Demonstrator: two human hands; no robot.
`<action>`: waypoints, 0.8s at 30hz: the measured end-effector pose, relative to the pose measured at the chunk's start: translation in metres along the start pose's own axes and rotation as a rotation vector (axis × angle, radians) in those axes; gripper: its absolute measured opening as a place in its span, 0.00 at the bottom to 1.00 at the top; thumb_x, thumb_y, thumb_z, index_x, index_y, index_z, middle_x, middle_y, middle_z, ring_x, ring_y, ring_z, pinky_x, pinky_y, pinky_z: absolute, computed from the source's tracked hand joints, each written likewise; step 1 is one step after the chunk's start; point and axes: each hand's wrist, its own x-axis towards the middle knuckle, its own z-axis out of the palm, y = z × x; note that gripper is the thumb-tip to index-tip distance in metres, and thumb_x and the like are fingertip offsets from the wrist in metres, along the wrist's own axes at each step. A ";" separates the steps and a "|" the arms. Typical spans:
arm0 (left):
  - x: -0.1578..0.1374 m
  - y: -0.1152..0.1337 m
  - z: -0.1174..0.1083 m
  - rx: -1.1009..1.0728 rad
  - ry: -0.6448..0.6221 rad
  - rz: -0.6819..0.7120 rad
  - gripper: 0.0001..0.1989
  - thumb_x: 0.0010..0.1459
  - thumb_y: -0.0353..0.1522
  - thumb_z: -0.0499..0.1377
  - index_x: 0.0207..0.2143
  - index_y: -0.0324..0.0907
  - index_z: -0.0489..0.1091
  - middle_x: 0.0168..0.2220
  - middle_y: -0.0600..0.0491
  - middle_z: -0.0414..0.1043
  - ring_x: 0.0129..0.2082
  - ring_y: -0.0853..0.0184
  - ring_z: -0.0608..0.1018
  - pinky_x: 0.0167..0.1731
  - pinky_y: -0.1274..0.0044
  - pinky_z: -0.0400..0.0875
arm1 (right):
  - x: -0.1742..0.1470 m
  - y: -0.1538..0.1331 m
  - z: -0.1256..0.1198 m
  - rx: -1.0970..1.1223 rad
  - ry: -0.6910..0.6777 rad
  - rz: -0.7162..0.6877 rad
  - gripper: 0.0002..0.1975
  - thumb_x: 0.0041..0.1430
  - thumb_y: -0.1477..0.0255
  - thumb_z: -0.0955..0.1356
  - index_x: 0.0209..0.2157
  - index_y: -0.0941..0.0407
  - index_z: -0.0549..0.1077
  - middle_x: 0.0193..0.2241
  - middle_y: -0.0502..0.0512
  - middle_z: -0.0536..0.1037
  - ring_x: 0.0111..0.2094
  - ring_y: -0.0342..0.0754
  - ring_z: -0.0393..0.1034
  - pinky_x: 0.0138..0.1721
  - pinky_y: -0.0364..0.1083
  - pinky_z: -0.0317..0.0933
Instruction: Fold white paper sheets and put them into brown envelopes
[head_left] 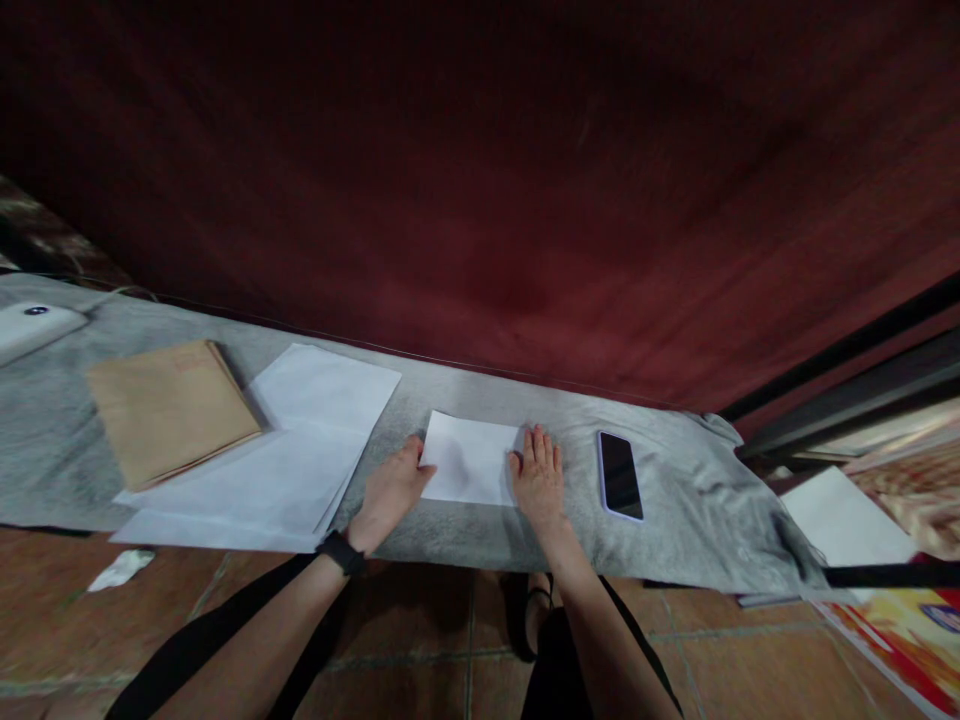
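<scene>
A small white sheet of paper [472, 460], seemingly folded, lies on the grey cloth before me. My left hand [394, 495], with a black band on its wrist, is at the paper's left edge. Its thumb and index finger pinch that edge, while the other fingers curl out of sight. My right hand [538, 480] lies flat on the paper's right end, fingers stretched out and pointing away from me.
Brown envelopes [172, 410] rest on larger white sheets [300, 470] to the left. A phone [621, 475] lies right of my right hand. A white device [37, 330] sits far left. Behind the cloth-covered bench [487, 530] hangs a dark red curtain [487, 200].
</scene>
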 end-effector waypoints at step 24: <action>0.015 0.043 0.075 0.215 0.259 0.422 0.28 0.71 0.39 0.44 0.69 0.38 0.57 0.72 0.44 0.52 0.72 0.56 0.54 0.70 0.57 0.44 | -0.011 -0.015 0.003 0.057 -0.062 -0.150 0.26 0.74 0.66 0.56 0.69 0.57 0.59 0.69 0.65 0.59 0.69 0.58 0.54 0.67 0.60 0.49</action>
